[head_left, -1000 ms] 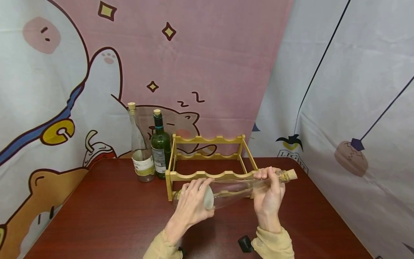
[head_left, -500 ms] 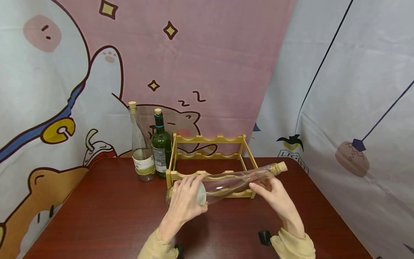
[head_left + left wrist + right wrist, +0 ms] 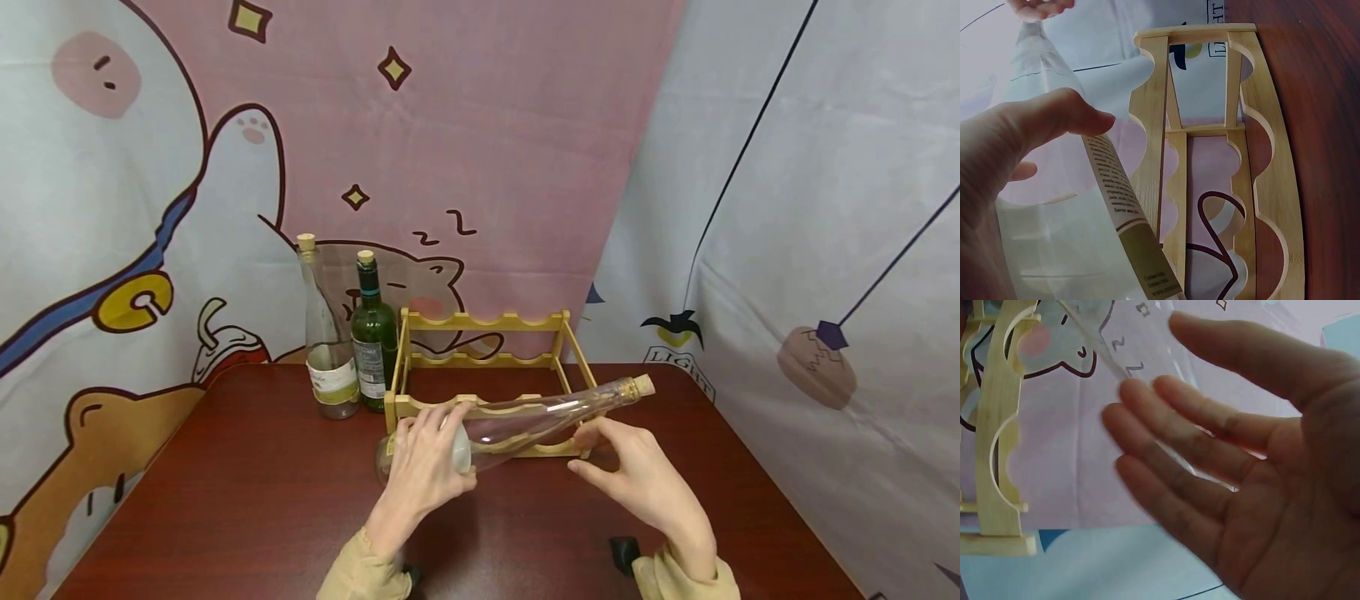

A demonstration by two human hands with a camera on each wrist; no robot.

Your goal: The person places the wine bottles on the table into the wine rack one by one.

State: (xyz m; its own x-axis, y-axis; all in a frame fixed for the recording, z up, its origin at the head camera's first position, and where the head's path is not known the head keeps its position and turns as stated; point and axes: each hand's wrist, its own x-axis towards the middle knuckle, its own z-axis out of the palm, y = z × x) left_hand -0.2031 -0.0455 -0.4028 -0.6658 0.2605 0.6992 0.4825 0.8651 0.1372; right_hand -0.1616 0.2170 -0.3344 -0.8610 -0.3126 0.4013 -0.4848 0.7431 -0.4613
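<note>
A clear glass bottle [image 3: 517, 427] with a cork [image 3: 643, 384] in its neck is held aslant in front of the wooden wine rack [image 3: 495, 407], neck up to the right. My left hand [image 3: 427, 475] grips its labelled lower body; in the left wrist view the thumb lies over the glass beside the label [image 3: 1113, 181]. My right hand [image 3: 645, 475] is just below the neck, thumb and fingers apart. The right wrist view shows that palm [image 3: 1266, 506] with fingers extended and nothing held in them, the clear glass passing behind them.
Left of the rack stand two corked bottles, a clear one [image 3: 330, 367] with a label and a green one [image 3: 373, 342]. All rest on a dark red-brown table [image 3: 262, 500]. A printed cloth [image 3: 510, 167] hangs right behind the table.
My right hand has let go of the bottle's neck and dropped lower and to the right. The bottle, in my left hand, has shifted slightly left, its neck tilting up more.
</note>
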